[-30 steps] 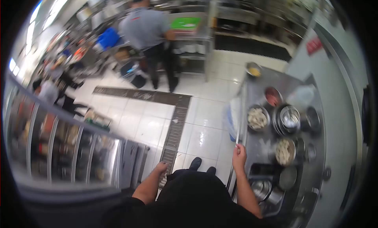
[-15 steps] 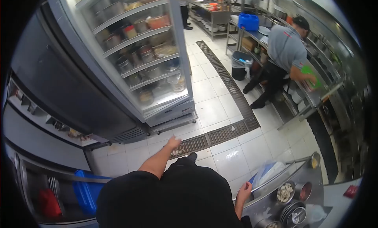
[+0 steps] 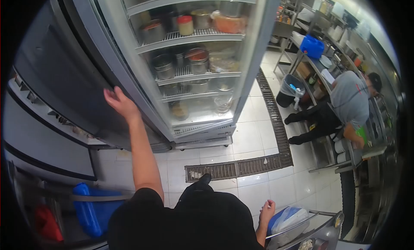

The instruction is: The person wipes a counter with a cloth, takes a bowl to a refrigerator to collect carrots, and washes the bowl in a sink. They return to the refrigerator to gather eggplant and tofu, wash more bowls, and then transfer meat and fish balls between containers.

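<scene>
At centre left, the left hand (image 3: pixel 120 102), fingers spread, is raised before the dark fridge door (image 3: pixel 60 73). The right hand (image 3: pixel 267 211), fingers loosely curled, hangs near the worktop (image 3: pixel 319 239), lower right.

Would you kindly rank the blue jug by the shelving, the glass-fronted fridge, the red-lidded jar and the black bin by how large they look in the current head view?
From largest to smallest:
glass-fronted fridge
black bin
blue jug
red-lidded jar
</scene>
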A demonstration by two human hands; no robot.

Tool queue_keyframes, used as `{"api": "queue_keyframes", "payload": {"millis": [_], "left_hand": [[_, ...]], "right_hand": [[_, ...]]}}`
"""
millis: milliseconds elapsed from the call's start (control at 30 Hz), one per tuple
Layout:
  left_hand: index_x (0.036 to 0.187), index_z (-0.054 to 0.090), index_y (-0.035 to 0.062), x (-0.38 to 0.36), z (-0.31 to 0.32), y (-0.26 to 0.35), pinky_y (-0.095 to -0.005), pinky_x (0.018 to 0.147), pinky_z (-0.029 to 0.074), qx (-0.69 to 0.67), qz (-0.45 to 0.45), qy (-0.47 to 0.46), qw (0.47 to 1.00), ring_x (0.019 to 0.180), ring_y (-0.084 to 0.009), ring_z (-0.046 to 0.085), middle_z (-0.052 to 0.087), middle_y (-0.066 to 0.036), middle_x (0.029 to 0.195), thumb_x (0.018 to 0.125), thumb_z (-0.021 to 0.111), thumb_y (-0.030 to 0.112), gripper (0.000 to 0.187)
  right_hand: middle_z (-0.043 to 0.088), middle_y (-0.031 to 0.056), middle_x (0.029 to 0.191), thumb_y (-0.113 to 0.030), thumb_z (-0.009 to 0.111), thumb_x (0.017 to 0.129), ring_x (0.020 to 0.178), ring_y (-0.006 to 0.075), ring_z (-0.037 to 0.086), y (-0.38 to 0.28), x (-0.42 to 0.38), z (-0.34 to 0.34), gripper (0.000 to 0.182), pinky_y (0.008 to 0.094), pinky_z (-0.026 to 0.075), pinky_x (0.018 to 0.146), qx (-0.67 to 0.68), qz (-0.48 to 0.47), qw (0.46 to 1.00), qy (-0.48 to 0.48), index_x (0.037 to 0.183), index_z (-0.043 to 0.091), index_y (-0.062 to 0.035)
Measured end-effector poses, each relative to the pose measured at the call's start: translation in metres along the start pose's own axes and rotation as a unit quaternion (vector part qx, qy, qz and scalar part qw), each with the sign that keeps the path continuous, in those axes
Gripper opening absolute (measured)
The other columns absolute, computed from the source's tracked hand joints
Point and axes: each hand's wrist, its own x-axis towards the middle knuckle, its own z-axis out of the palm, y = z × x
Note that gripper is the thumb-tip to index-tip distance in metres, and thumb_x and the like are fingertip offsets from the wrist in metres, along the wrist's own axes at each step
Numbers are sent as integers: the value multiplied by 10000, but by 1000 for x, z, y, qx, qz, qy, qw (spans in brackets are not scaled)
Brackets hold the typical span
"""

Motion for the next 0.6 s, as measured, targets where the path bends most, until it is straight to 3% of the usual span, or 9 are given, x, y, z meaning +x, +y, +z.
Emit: {"api": "queue_keyframes", "payload": {"millis": [33,133,267,367,467,600], "left_hand": [[1439,425,-38,25,9,13,-379,1073,421,-40,20,-9,999,1285,-278,502,495,-196,1406,1051,556,272,513],[1323,548,-45,63,27,52,-331,1011,449,-82,38,-61,994,1158,-206,562,594,-135,1262,1055,560,258,405],[1161,638,-55,77,41,61,-289,937,453,-21,84,-91,992,1010,-163,579,638,-78,1123,1043,592,282,360],[1087,636,-48,82,46,59,-290,901,447,5,49,-109,993,975,-161,555,608,-71,1095,1021,636,330,384],[1013,619,-35,89,41,62,-294,906,431,148,103,-108,978,989,-154,530,563,-74,1101,997,673,377,415],[949,598,-17,85,30,63,-298,935,404,60,81,-130,986,1024,-154,506,502,-86,1189,997,677,387,414]], "right_hand": [[652,128,1055,-104,607,969,699,175,634,-2,2,19,188,315,526,565,-3,-10,1000,-25,1127,618,-3],[662,171,1079,-112,624,960,755,247,670,-47,5,69,197,356,556,664,-115,-205,968,-85,1118,641,3],[664,190,1084,-120,640,951,803,298,686,-105,1,99,200,379,561,722,-153,-179,955,-178,1106,657,5],[669,180,1066,-123,644,951,795,294,686,-109,9,102,195,376,562,717,-175,-164,948,-208,1098,660,4],[675,172,1039,-128,650,948,787,291,685,-98,19,92,188,381,561,718,-190,-174,943,-209,1082,660,3],[677,170,1040,-131,654,948,798,292,685,-93,24,71,178,381,563,723,-212,-157,946,-186,1073,665,-4]]}}
